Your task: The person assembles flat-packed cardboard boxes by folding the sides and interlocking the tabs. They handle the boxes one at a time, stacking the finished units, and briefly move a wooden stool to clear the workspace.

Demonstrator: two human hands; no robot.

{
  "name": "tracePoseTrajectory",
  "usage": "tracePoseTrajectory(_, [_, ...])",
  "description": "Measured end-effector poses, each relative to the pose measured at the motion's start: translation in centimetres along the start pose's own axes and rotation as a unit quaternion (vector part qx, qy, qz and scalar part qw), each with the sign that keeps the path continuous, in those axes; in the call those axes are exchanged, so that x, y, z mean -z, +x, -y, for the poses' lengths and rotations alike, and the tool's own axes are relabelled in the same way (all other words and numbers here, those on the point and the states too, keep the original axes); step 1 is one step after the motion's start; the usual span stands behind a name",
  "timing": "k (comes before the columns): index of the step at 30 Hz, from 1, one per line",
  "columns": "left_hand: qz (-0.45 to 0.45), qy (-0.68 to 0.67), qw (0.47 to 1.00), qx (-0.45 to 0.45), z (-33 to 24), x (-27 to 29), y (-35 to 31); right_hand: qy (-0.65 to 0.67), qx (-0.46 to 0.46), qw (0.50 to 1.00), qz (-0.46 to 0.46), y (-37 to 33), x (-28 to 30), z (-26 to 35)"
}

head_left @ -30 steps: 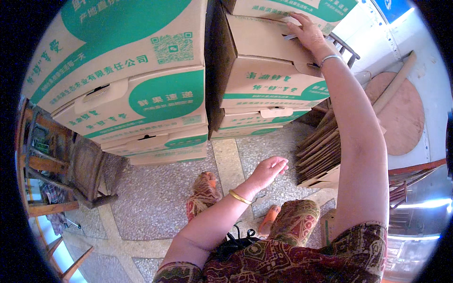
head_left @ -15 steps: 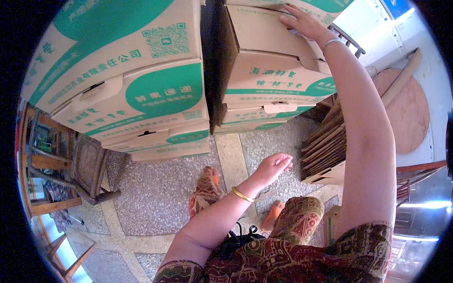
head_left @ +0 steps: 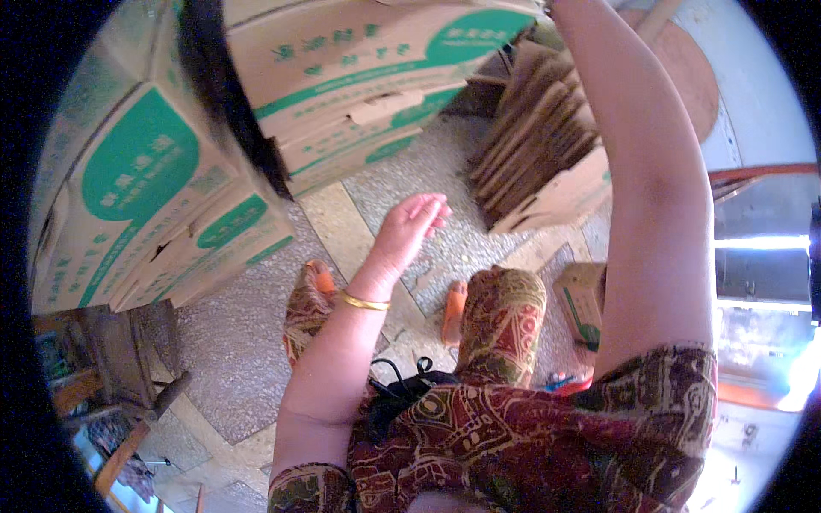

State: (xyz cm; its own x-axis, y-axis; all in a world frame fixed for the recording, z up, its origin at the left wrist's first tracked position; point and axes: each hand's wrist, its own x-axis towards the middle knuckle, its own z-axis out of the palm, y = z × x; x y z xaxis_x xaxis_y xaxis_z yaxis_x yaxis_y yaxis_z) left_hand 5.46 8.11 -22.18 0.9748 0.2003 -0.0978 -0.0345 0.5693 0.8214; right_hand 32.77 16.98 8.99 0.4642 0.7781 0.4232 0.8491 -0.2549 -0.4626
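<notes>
Cardboard boxes (head_left: 342,60) fill the far side in two piles, a left stack (head_left: 141,162) and a right stack (head_left: 368,141), with a dark gap (head_left: 239,94) between them. Either could lean or slide if an upper box were tugged off line, since no strap shows around them. Right of the boxes, a sheaf of folded cardboard (head_left: 539,141) stands tilted near the outstretched right arm (head_left: 658,188); a swing of the elbow might catch its edges and scatter the sheets. The right hand is out of view past the far edge, so I cannot tell whether it grips, presses or merely rests; a one-handed pull there could twist a load. At near left, a wooden chair (head_left: 111,350) could hamper a sidestep. A small carton (head_left: 586,295) sits to the right, where a foot might trip on it. The left hand (head_left: 414,224) hangs mid-scene, fingers side by side and loosely curled, nothing seen in it, so it steadies no box. Its gold bangle (head_left: 366,302) might snag on a flap.
</notes>
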Motion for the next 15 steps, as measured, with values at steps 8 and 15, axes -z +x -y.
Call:
tracePoseTrajectory(8, [0.024, -0.016, 0.997, 0.065, 1.4, -0.5, 3.2, -0.198, -0.321, 0.917, -0.127, -17.0, 11.4, -18.1])
tracePoseTrajectory(15, [0.046, -0.006, 0.994, 0.103, 3.0, 0.4, 6.6, -0.522, -0.228, 0.806, 0.163, -31.5, 11.5, -26.8])
